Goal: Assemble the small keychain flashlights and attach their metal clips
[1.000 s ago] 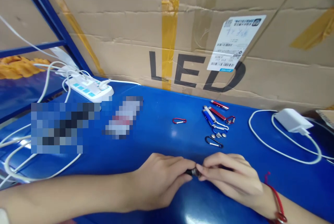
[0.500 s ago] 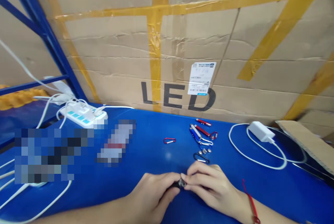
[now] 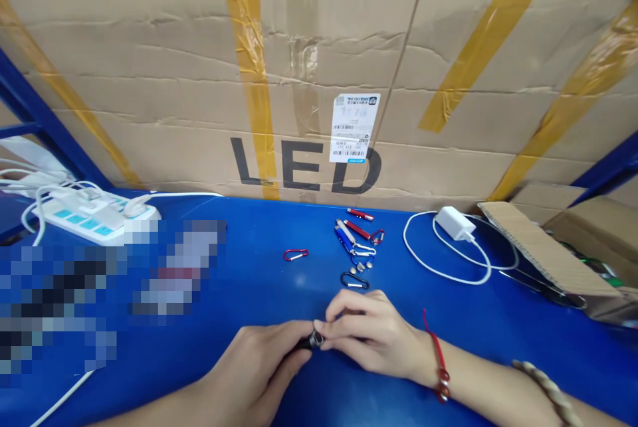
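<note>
My left hand [image 3: 259, 364] and my right hand [image 3: 369, 334] meet low in the middle over the blue table [image 3: 279, 294]. Both pinch a small black flashlight [image 3: 310, 341], of which only a short dark piece with a silvery end shows between the fingertips. Just beyond my right hand lie a black carabiner [image 3: 354, 280], a few small silver button cells [image 3: 361, 267], and a cluster of red, blue and silver mini flashlights [image 3: 355, 233]. A red carabiner [image 3: 296, 254] lies apart to the left. My right wrist wears a red string bracelet [image 3: 438, 360].
A big taped cardboard box [image 3: 319, 82] marked LED walls off the back. A white power strip [image 3: 90, 218] with cables sits at the left, a white charger [image 3: 454, 223] with looped cable at the right, and an open carton [image 3: 563, 254] at the far right. Blurred patches cover items at the left.
The view has tilted up and swung to the right, so the table items sit lower and further left. My hands stay pinched together on the black flashlight.
</note>
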The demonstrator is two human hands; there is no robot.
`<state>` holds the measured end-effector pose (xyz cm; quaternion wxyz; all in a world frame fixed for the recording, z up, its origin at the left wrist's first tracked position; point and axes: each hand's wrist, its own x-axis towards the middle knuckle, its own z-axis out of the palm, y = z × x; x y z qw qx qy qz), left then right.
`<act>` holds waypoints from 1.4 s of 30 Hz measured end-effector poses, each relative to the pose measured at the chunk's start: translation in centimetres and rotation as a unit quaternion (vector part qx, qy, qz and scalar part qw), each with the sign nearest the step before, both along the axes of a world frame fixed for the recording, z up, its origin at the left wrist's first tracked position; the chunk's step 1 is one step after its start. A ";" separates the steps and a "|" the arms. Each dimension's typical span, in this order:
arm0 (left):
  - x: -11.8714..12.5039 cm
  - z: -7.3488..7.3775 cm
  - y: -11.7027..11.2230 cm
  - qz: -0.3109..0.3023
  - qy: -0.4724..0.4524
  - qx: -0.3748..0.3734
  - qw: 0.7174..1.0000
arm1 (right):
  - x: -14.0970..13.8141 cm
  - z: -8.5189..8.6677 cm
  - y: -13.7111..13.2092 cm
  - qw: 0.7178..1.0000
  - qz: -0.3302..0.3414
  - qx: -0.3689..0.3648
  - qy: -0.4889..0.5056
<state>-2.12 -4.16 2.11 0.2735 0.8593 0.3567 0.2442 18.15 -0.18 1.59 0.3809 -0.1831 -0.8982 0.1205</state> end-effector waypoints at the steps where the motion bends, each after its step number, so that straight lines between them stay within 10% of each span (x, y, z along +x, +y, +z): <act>1: 0.0 0.0 0.0 -0.001 -0.001 0.000 1.000 | 0.0 0.0 0.0 1.000 -0.001 0.003 0.001; 42: -0.2 -0.7 0.6 -0.024 0.022 0.067 0.997 | -0.5 -0.6 -1.0 0.994 -0.009 -0.109 0.001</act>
